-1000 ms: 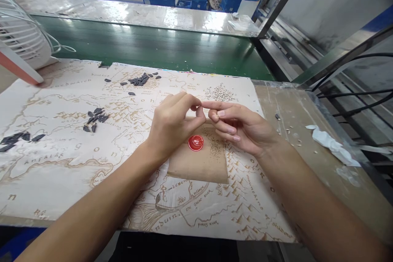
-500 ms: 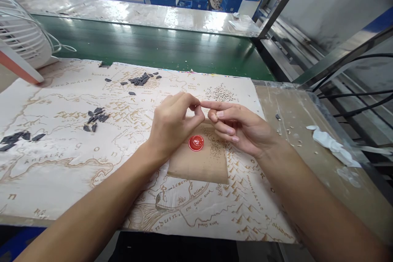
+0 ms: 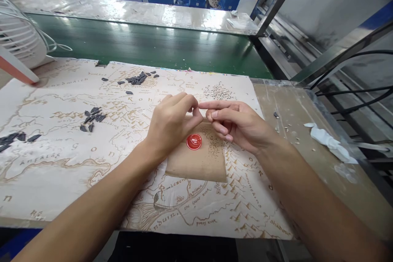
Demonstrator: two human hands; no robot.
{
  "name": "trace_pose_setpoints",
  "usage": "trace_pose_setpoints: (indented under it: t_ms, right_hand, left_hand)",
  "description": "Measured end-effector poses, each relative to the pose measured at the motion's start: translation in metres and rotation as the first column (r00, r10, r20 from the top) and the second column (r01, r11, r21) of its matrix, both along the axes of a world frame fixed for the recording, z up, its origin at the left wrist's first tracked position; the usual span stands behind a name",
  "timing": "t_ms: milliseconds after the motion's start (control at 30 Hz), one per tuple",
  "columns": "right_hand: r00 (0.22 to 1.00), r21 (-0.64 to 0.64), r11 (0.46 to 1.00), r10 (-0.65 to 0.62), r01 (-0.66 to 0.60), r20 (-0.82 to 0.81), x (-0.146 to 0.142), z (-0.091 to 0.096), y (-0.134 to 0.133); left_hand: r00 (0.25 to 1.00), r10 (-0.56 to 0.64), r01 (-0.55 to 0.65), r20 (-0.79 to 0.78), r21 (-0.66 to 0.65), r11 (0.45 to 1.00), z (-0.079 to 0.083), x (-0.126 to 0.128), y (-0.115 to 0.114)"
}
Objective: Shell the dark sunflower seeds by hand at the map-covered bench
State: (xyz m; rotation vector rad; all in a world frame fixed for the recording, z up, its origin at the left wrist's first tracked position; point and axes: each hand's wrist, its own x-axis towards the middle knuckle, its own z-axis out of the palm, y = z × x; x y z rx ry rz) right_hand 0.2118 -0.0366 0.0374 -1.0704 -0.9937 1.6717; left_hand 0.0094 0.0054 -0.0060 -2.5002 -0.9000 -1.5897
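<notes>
My left hand (image 3: 172, 120) is closed in a pinch, thumb and index fingertip nearly together; anything between them is too small to make out. The outstretched index finger of my right hand (image 3: 238, 123) meets that pinch. My right thumb presses against the middle finger, and whatever may be held there is hidden. Below both hands lies a brown cardboard piece (image 3: 196, 168). A small, shiny red round piece (image 3: 194, 142) sits on it, left of some scattered tiny dark specks (image 3: 215, 143). Just beyond my hands is a pile of tiny pale and dark bits (image 3: 219, 91).
A printed map sheet (image 3: 67, 180) covers the table. Dark flat chips lie in a back cluster (image 3: 137, 78), a middle cluster (image 3: 93, 115) and a left cluster (image 3: 12, 139). A white fan (image 3: 21, 37) stands left, crumpled tissue (image 3: 331, 141) right. Behind runs a green belt (image 3: 147, 45).
The whole view has shifted slightly, so everything appears a little further left and up. My hands keep nearly the same pose, fingertips together; the red piece stays on the cardboard.
</notes>
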Motion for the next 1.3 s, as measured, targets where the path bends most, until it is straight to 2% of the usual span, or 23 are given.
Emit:
trace_pose_setpoints:
  t_ms: [167,367,567,867,1133,1300]
  right_hand:
    - [0.999,-0.024,1.0,-0.018,0.017,-0.029,0.003,0.002,0.001]
    - [0.99,-0.087,0.996,-0.029,0.017,-0.14,0.004,0.005,0.004]
    - [0.994,-0.083,0.997,-0.003,-0.006,-0.109,0.003,0.001,0.003]
    - [0.998,-0.048,0.999,0.013,-0.016,-0.06,-0.002,0.001,0.0]
    - [0.994,-0.045,0.997,0.052,-0.056,-0.093,-0.007,0.004,-0.003]
    - [0.994,-0.043,0.999,0.026,-0.031,-0.106,-0.004,0.007,-0.002]
  left_hand:
    - [0.998,-0.029,0.036,0.049,-0.15,0.988,0.002,-0.002,0.0]
    - [0.999,0.042,-0.033,0.032,-0.261,0.965,0.001,-0.003,0.002]
    - [0.993,-0.055,0.071,0.105,-0.158,0.985,0.002,0.0,-0.001]
    - [0.998,0.022,-0.015,0.059,-0.119,0.993,-0.002,0.001,-0.002]
    - [0.99,0.031,-0.021,0.141,-0.072,0.997,-0.001,0.0,-0.001]
    - [0.997,0.01,-0.007,0.076,-0.035,0.999,-0.001,0.0,0.001]
